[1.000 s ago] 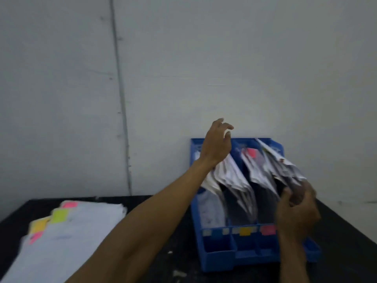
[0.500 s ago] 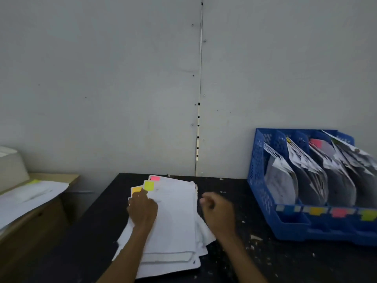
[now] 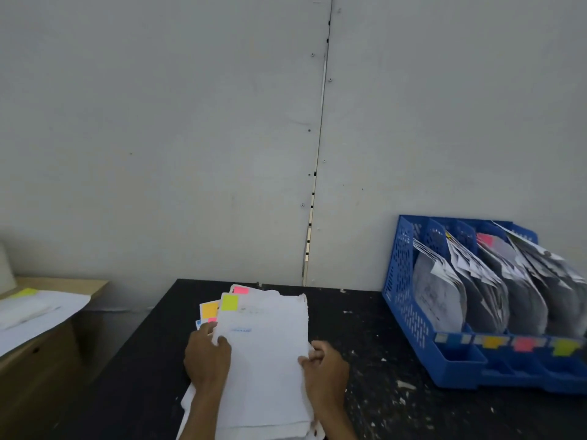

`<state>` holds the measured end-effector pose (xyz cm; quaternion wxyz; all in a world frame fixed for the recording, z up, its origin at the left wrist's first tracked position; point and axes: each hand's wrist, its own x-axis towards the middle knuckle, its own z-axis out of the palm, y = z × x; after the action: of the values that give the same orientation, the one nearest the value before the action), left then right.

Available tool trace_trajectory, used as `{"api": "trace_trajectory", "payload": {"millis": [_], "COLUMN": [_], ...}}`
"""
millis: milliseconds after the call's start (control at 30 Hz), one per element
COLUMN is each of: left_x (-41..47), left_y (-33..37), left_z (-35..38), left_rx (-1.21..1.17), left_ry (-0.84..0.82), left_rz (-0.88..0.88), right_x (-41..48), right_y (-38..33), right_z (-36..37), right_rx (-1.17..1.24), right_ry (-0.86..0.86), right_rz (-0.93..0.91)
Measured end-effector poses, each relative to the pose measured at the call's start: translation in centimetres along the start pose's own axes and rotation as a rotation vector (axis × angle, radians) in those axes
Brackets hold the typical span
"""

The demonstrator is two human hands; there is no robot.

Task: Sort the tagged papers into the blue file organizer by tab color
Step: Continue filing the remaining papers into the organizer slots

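Observation:
A stack of white tagged papers point(image 3: 266, 360) lies on the black table point(image 3: 374, 315), with green, orange and pink tabs at its far left corner. The top sheet carries a green tab point(image 3: 230, 302). My left hand point(image 3: 208, 357) holds the stack's left edge, thumb on the top sheet. My right hand point(image 3: 324, 369) grips the right edge with curled fingers. The blue file organizer point(image 3: 409, 312) stands at the right against the wall. Its slots are full of curled papers and colour labels run along its front lip.
A wooden side table point(image 3: 47, 354) at the left carries loose white sheets, one with a yellow-green tab point(image 3: 25, 292). Scraps and white specks litter the black table between the stack and the organizer. A grey wall rises right behind.
Both hands left the organizer and came to the paper stack. In the last half second they spread to the stack's left and right edges and took hold of it.

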<state>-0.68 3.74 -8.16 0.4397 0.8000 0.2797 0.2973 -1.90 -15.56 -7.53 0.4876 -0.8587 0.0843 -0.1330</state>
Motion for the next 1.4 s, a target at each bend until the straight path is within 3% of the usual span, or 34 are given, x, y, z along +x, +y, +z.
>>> {"api": "trace_trajectory", "payload": {"millis": [733, 933, 1400], "left_x": [0.2, 0.1, -1.2], "left_y": [-0.1, -0.4, 2.1], "left_z": [-1.0, -1.1, -0.9], "left_rx": [0.016, 0.045, -0.013], "left_ry": [-0.037, -0.028, -0.054], "left_rz": [0.044, 0.050, 0.159], "right_x": [1.0, 0.9, 1.0], "right_y": [0.9, 1.0, 0.0], "right_z": [-0.4, -0.3, -2.3], "right_rx": [0.110, 0.088, 0.304], "right_ry": [0.055, 0.064, -0.002], "right_rz": [0.045, -0.031, -0.228]}}
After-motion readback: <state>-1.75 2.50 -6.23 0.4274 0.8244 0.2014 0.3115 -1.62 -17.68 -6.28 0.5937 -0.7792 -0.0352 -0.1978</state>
